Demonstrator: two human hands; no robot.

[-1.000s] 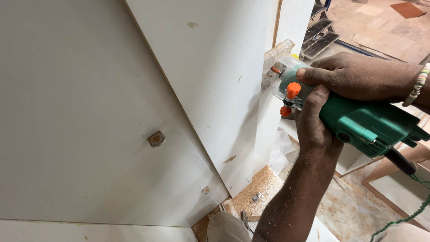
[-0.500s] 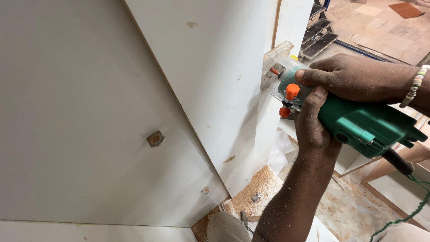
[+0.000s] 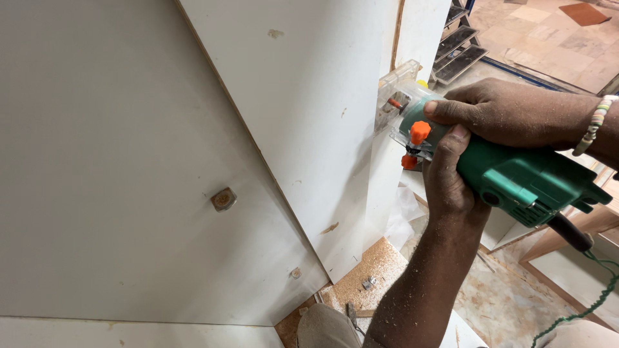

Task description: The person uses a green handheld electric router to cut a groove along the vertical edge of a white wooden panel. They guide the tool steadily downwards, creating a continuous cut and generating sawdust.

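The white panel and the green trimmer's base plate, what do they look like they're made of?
White panel: probably laminated particleboard or plywood, smooth matte face, with a brown core line along its edge. Base plate of the green trimmer: clear plastic, see-through. Both hands grip the trimmer.

The trimmer point(image 3: 516, 177) is green with orange knobs point(image 3: 420, 132) and a clear base point(image 3: 396, 96). The panels point(image 3: 116, 161) are white; the bracelet point(image 3: 596, 125) is pale and multicoloured.

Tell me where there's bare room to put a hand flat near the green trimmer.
The wide white panel left of the upright board is bare apart from a small metal fitting. It is crowded at the board's right edge, where the left hand and right hand grip the green trimmer. The floor below is littered with sawdust.
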